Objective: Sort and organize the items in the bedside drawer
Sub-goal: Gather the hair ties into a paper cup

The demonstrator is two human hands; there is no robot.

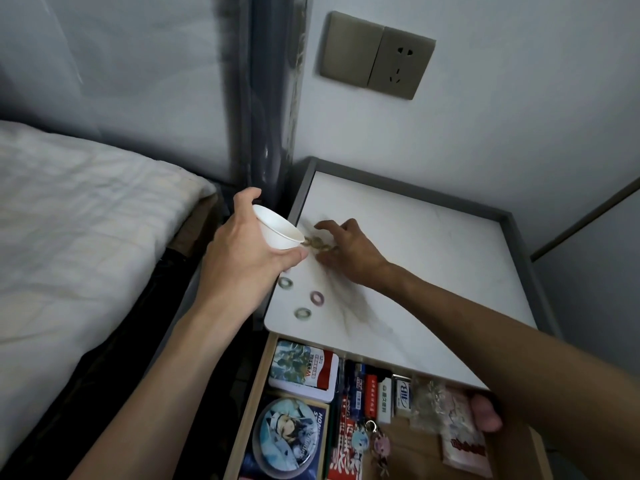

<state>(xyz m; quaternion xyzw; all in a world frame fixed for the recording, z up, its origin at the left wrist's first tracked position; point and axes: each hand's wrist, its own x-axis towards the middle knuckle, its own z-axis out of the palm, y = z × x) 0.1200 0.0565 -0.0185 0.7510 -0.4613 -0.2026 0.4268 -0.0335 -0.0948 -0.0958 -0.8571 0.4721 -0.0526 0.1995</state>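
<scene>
My left hand (246,251) grips a small white paper cup (277,231), tipped on its side with the mouth at the left edge of the white nightstand top (433,258). My right hand (349,252) lies on that top with fingers spread over a small pile of hair ties (317,244) right at the cup's mouth. Three loose hair ties lie nearer me: a green one (286,283), a pink one (316,297) and another green one (302,313). Below, the open drawer (249,403) holds a card tin (304,370), a round badge (289,433), packets and keychains (375,445).
A bed with a white sheet (86,230) lies to the left, with a dark gap between it and the nightstand. A wall socket plate (377,55) is mounted above. The nightstand has a raised grey rim (519,244) at the back and right.
</scene>
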